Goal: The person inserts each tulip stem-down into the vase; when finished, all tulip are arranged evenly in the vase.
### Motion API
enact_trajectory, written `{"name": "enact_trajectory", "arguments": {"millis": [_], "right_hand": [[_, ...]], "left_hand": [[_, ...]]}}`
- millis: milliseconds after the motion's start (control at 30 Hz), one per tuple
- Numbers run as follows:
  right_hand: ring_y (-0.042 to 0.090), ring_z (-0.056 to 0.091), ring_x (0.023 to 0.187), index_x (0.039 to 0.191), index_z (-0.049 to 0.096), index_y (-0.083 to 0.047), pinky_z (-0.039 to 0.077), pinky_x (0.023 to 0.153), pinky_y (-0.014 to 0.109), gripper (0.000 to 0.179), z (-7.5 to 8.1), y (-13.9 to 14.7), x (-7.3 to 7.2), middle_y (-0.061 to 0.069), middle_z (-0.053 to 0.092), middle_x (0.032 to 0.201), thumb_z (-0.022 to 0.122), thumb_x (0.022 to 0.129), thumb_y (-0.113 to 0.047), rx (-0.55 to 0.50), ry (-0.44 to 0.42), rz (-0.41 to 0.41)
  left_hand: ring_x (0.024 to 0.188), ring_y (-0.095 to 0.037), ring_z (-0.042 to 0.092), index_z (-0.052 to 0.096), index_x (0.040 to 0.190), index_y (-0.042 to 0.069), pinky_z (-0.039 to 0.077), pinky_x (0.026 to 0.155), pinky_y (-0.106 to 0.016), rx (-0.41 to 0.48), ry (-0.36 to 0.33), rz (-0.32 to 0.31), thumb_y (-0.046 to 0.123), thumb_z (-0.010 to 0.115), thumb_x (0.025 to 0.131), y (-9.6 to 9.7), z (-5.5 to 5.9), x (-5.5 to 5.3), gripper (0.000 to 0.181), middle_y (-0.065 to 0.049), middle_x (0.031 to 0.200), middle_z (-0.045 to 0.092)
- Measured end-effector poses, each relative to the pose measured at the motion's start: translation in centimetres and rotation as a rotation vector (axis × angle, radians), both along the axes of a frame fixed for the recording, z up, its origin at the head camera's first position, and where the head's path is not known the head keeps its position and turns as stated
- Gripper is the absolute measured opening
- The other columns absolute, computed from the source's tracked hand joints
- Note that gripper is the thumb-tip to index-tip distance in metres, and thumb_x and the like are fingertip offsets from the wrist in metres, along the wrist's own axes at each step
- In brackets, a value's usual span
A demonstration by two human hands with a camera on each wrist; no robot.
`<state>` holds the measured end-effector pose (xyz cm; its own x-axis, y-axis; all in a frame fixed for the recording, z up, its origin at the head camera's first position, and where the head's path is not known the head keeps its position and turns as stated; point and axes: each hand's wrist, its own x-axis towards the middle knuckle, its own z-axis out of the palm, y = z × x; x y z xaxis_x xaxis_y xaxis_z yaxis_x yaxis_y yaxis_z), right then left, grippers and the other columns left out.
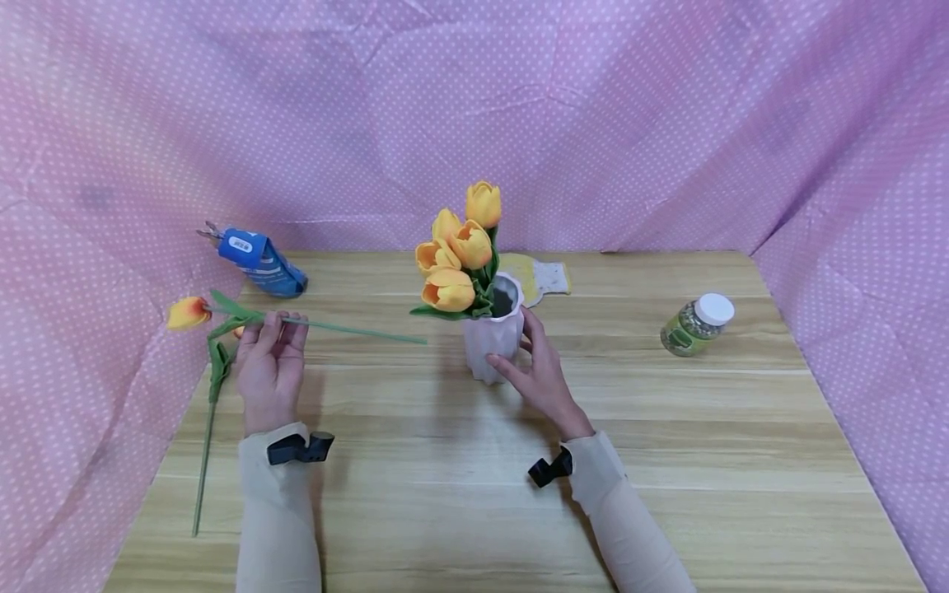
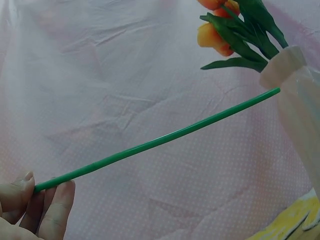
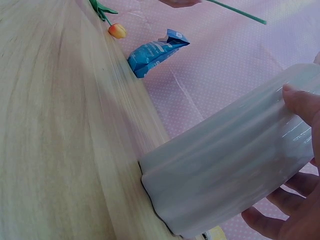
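Note:
My left hand (image 1: 273, 371) pinches the green stem of an orange-yellow tulip (image 1: 188, 313) between thumb and fingers, raised above the table. The bare stem (image 2: 160, 139) points right, toward the vase; in the left wrist view its tip overlaps the vase's outline. My right hand (image 1: 547, 379) grips the pale, ribbed vase (image 1: 489, 350) from the right, thumb on the near side. Several yellow-orange tulips (image 1: 448, 290) with green leaves stand in the vase, leaning left. In the right wrist view, the vase (image 3: 225, 155) has its base on or close to the table.
Another tulip, its stem (image 1: 203, 469) toward the front, lies at the table's left, its bloom partly behind my left hand. A blue packet (image 1: 270, 268) stands at the back left. Behind the vase lies a yellow-and-white item (image 1: 550, 278). A white-capped jar (image 1: 695, 327) stands right.

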<state>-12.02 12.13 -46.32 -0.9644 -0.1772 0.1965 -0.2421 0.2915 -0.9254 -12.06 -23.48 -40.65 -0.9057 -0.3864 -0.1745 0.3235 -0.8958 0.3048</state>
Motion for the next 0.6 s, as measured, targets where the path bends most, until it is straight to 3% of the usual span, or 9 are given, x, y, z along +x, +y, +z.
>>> {"name": "enact_trajectory", "arguments": {"millis": [233, 600], "right_hand": [[0.032, 0.043, 0.144, 0.158, 0.021, -0.023, 0.045, 0.114, 0.057, 0.085, 0.1, 0.0, 0.1, 0.009, 0.037, 0.161, 0.074, 0.092, -0.024, -0.001, -0.002, 0.004], [0.034, 0.045, 0.143, 0.158, 0.022, -0.021, 0.046, 0.113, 0.058, 0.085, -0.1, 0.0, 0.0, 0.011, 0.039, 0.16, 0.074, 0.091, -0.022, -0.001, 0.004, 0.003]], "left_hand": [[0.071, -0.034, 0.065, 0.059, 0.088, -0.01, 0.063, 0.065, -0.043, -0.007, 0.024, 0.015, -0.013, 0.061, 0.09, 1.1, 1.2, -0.7, 0.004, -0.023, 0.077, 0.064], [0.073, -0.033, 0.067, 0.059, 0.089, -0.009, 0.065, 0.068, -0.043, -0.012, 0.068, -0.031, -0.011, 0.066, 0.086, 3.0, 2.5, -1.7, 0.009, -0.023, 0.081, 0.066]]}}
